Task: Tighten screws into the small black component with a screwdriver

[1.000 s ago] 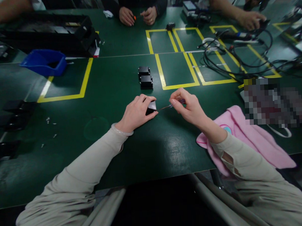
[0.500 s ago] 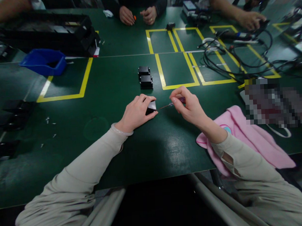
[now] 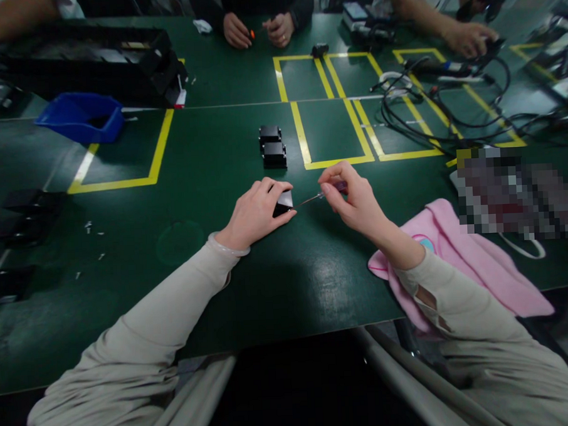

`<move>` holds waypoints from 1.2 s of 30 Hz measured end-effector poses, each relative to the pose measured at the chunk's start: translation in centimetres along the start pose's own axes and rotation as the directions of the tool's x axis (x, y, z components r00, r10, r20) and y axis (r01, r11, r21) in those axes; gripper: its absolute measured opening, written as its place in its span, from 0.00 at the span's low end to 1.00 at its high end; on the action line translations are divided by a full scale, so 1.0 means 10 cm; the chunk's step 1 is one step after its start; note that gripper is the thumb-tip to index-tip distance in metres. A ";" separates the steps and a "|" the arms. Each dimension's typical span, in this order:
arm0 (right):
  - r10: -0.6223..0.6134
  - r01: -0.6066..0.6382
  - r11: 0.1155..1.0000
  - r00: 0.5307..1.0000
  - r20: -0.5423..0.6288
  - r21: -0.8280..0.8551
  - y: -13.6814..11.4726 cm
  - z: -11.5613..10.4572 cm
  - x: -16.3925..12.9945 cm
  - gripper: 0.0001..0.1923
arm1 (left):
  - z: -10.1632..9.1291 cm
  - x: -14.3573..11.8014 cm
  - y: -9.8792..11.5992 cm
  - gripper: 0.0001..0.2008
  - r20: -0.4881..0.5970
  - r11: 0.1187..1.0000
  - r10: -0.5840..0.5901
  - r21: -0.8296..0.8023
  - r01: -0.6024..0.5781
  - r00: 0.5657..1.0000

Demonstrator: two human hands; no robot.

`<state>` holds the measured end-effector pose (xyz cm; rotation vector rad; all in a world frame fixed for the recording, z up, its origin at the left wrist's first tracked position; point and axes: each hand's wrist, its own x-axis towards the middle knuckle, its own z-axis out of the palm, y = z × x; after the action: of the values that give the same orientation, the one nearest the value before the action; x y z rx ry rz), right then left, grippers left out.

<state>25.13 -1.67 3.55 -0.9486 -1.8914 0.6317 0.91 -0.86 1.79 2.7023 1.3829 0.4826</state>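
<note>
My left hand (image 3: 256, 213) presses a small black block (image 3: 283, 204) with a pale face down on the green table (image 3: 207, 178), fingers curled over it. My right hand (image 3: 354, 200) pinches a thin screwdriver (image 3: 321, 195) with a purplish handle, its tip pointing left at the block's side. Two more small black blocks (image 3: 273, 146) stand in a row just beyond my hands, beside a yellow taped rectangle.
A pink cloth (image 3: 460, 262) lies under my right forearm. A blue bin (image 3: 79, 117) and black trays (image 3: 89, 58) sit at the far left, tangled black cables (image 3: 430, 106) at the far right. Other people's hands (image 3: 257, 29) rest at the far edge. Small screws (image 3: 94, 229) lie scattered left.
My right hand's fingers have shifted slightly on the screwdriver handle, turning it; the tip stays at the block. My left hand has not moved.
</note>
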 end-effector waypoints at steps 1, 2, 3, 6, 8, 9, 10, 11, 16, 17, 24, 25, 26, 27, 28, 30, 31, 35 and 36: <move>0.000 0.000 1.000 1.000 0.000 0.000 0.00 0.00 0.00 0.09 | 0.00 0.00 0.00 0.23 -0.002 1.000 0.001 -0.002 -0.001 1.000; -0.002 0.002 1.000 1.000 0.003 -0.001 0.00 0.00 0.00 0.09 | 0.00 0.00 0.00 0.23 -0.004 1.000 0.001 -0.002 -0.001 1.000; -0.006 0.006 1.000 1.000 0.011 -0.002 0.00 0.00 0.00 0.09 | 0.01 0.00 -0.01 0.23 -0.005 1.000 0.001 -0.002 -0.001 1.000; -0.011 0.011 1.000 0.999 0.036 -0.008 0.00 -0.01 0.01 0.11 | 0.00 0.00 0.00 0.23 -0.003 1.000 -0.002 -0.004 0.002 1.000; -0.005 0.005 1.000 0.999 0.037 -0.009 0.00 -0.01 0.01 0.11 | 0.00 0.00 0.00 0.23 0.000 1.000 -0.006 -0.004 0.006 1.000; -0.006 0.006 1.000 0.999 0.031 -0.007 0.00 0.00 0.01 0.10 | 0.00 0.00 0.00 0.23 0.002 1.000 -0.007 -0.002 0.007 1.000; -0.010 0.010 1.000 1.000 0.022 -0.005 0.00 0.00 0.01 0.08 | 0.00 0.00 0.00 0.23 0.003 1.000 -0.009 0.000 0.009 1.000; -0.018 0.018 1.000 1.000 0.012 -0.004 0.00 0.00 0.01 0.06 | 0.00 0.00 0.00 0.23 0.004 1.000 -0.010 0.003 0.010 1.000; -0.020 0.020 1.000 1.000 0.011 -0.007 0.00 0.01 0.00 0.07 | -0.01 0.00 0.01 0.23 0.001 1.000 -0.007 0.006 0.007 1.000; -0.014 0.014 1.000 1.000 0.018 -0.005 0.00 0.00 0.00 0.08 | -0.01 0.00 0.01 0.23 0.001 1.000 -0.007 0.007 0.007 1.000; -0.027 0.027 1.000 1.000 0.008 0.001 0.00 0.01 -0.01 0.07 | -0.01 0.00 0.01 0.23 0.001 1.000 -0.001 0.010 0.001 1.000; -0.026 0.026 1.000 1.000 0.000 -0.008 0.00 0.01 -0.01 0.06 | -0.01 0.00 0.01 0.23 -0.001 1.000 -0.003 0.010 0.003 1.000; -0.025 0.025 1.000 1.000 -0.006 -0.018 0.00 0.01 -0.01 0.06 | -0.01 0.00 0.01 0.23 -0.002 1.000 -0.005 0.009 0.005 1.000; -0.025 0.024 0.999 1.000 -0.008 -0.025 -0.01 0.00 -0.01 0.06 | 0.00 0.00 0.01 0.23 -0.003 1.000 -0.005 0.007 0.005 1.000; -0.023 0.023 0.999 1.000 -0.004 -0.028 -0.01 0.00 0.00 0.06 | 0.00 0.00 0.01 0.23 -0.004 1.000 -0.004 0.005 0.004 1.000; -0.018 0.018 1.000 1.000 0.016 -0.024 -0.01 -0.01 0.00 0.09 | 0.00 0.00 0.00 0.23 -0.008 1.000 -0.002 0.002 0.002 1.000; -0.012 0.012 1.000 1.000 0.027 -0.016 -0.01 -0.01 0.00 0.10 | 0.01 0.00 0.00 0.23 -0.009 1.000 0.000 0.001 0.000 1.000; -0.009 0.009 1.000 1.000 0.028 0.016 -0.02 0.00 0.00 0.09 | 0.01 0.00 0.01 0.23 -0.003 1.000 0.002 0.002 -0.002 1.000; -0.012 0.012 1.000 1.000 0.023 0.016 -0.02 0.00 -0.01 0.07 | 0.01 0.00 0.01 0.23 -0.002 1.000 0.000 0.003 0.000 1.000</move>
<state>25.09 -1.82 3.63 -0.9226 -1.9079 0.6523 1.01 -0.85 1.72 2.7055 1.3850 0.4839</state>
